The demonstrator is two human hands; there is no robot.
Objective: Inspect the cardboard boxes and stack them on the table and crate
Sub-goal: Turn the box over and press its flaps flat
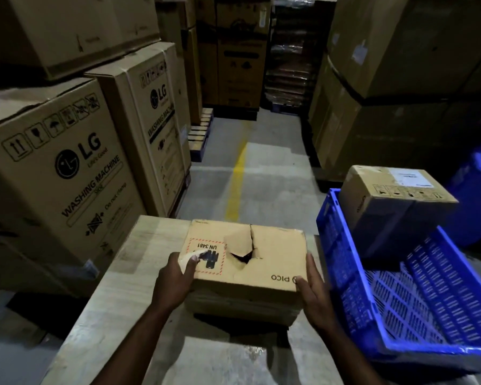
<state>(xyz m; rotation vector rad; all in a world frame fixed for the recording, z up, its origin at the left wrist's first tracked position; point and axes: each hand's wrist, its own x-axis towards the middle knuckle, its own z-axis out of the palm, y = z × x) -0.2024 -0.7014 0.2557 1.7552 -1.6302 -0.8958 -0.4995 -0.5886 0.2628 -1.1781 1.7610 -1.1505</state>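
Left forearm (139, 337) and right forearm (342, 343) reach forward, angling inward. Left hand (175, 279) grips the box (261, 262) — thumb on top, fingers hidden at its side. Right hand (313, 287) clasps the opposite corner — thumb over the top edge.

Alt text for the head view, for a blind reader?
A left hand and right hand grip the sides of a torn cardboard box atop a lower box on a table. To its right, a blue crate holds a labelled box; washing machine cartons line the aisle.
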